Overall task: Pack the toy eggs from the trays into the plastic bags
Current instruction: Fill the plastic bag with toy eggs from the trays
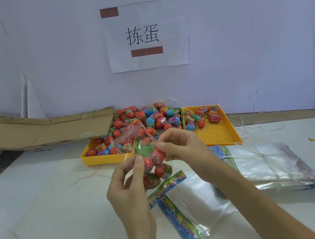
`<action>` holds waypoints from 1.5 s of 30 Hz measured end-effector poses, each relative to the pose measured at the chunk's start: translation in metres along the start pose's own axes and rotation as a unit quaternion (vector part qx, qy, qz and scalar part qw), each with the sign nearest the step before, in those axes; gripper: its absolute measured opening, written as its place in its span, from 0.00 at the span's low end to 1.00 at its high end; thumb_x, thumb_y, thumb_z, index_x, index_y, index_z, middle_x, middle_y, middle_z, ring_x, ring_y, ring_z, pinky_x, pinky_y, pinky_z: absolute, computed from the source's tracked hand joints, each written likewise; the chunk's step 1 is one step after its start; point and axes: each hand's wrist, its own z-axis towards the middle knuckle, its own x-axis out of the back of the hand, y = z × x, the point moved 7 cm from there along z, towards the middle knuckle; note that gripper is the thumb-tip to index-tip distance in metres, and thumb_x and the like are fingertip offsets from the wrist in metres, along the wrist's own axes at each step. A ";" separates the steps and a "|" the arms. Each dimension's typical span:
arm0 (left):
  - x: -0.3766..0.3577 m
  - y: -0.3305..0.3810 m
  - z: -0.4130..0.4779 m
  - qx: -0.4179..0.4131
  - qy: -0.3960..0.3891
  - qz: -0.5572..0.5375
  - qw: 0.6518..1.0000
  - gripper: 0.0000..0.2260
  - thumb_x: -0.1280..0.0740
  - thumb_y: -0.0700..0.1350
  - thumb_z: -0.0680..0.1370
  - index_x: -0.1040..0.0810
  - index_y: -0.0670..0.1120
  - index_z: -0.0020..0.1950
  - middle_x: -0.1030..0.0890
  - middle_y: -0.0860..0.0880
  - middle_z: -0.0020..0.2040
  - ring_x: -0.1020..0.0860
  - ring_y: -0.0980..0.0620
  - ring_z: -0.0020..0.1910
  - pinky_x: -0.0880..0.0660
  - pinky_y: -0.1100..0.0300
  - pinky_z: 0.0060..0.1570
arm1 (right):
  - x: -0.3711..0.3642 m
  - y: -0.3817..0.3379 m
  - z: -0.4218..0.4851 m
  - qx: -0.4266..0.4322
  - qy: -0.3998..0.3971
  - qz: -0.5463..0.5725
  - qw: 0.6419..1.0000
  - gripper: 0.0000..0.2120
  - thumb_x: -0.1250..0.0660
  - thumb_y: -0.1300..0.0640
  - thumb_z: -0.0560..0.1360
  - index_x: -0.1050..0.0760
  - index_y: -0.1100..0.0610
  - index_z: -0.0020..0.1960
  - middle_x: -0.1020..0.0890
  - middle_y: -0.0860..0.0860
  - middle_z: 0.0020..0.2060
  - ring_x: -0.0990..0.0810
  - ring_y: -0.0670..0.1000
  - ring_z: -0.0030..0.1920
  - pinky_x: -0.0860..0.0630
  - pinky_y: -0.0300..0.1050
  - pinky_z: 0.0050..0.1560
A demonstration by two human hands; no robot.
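- Pale lavender wall fills the background, with a white paper sign taped at its centre.
- Below it lies a glossy white tabletop, flattened brown cardboard resting at its far left.
- Two yellow plastic trays sit against the wall: the left tray is heaped with red, blue and green toy eggs; the right tray holds only a few.
- Stacked clear plastic bags with colourful header strips lie to the right; two loose ones lie nearer.
- Left hand and right hand each pinch the mouth of a clear bag holding several eggs, raised above the table.
- To close it well, probably keep the eggs hanging low and press the opening flat.
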 end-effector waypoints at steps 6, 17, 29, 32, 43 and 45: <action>0.009 0.005 -0.002 -0.021 0.064 -0.045 0.997 0.07 0.28 0.50 0.78 0.13 0.56 0.41 0.14 0.55 0.38 0.17 0.61 0.38 0.22 0.68 0.34 | -0.001 0.003 0.001 -0.029 -0.023 0.059 0.998 0.06 0.28 0.63 0.75 0.20 0.56 0.40 0.19 0.57 0.42 0.21 0.54 0.43 0.20 0.53 0.53; 0.021 0.000 -0.002 -0.029 0.129 -0.036 0.991 0.09 0.30 0.53 0.79 0.14 0.50 0.44 0.14 0.55 0.40 0.17 0.61 0.40 0.24 0.69 0.31 | -0.007 0.009 0.000 -0.081 -0.035 0.093 0.992 0.07 0.32 0.64 0.79 0.23 0.57 0.43 0.18 0.50 0.38 0.19 0.50 0.41 0.21 0.45 0.43; 0.007 -0.002 0.000 -0.021 0.044 0.017 0.999 0.07 0.29 0.48 0.79 0.14 0.57 0.42 0.15 0.56 0.41 0.18 0.60 0.38 0.21 0.67 0.35 | 0.001 -0.013 -0.007 0.135 0.106 -0.229 0.958 0.15 0.26 0.65 0.72 0.29 0.51 0.48 0.23 0.48 0.42 0.24 0.46 0.42 0.27 0.34 0.44; 0.000 0.003 -0.003 -0.058 0.006 0.063 0.996 0.08 0.30 0.46 0.80 0.15 0.58 0.44 0.14 0.57 0.41 0.18 0.59 0.38 0.23 0.67 0.36 | -0.007 -0.029 -0.015 0.266 0.132 -0.295 0.908 0.16 0.25 0.67 0.71 0.29 0.52 0.45 0.25 0.46 0.40 0.28 0.44 0.41 0.32 0.31 0.43; -0.012 0.021 -0.013 -0.157 -0.041 0.130 0.978 0.13 0.31 0.42 0.81 0.18 0.62 0.48 0.15 0.62 0.42 0.16 0.58 0.42 0.22 0.67 0.37 | -0.018 -0.035 -0.021 0.319 0.080 -0.266 0.906 0.04 0.28 0.64 0.76 0.17 0.57 0.49 0.20 0.45 0.43 0.22 0.45 0.42 0.28 0.32 0.42; -0.015 0.022 -0.015 -0.171 -0.049 0.148 0.973 0.13 0.31 0.41 0.80 0.19 0.62 0.48 0.16 0.63 0.42 0.17 0.57 0.41 0.23 0.69 0.37 | -0.019 -0.035 -0.021 0.319 0.078 -0.266 0.906 0.04 0.26 0.62 0.75 0.16 0.56 0.49 0.19 0.45 0.44 0.22 0.45 0.41 0.27 0.33 0.41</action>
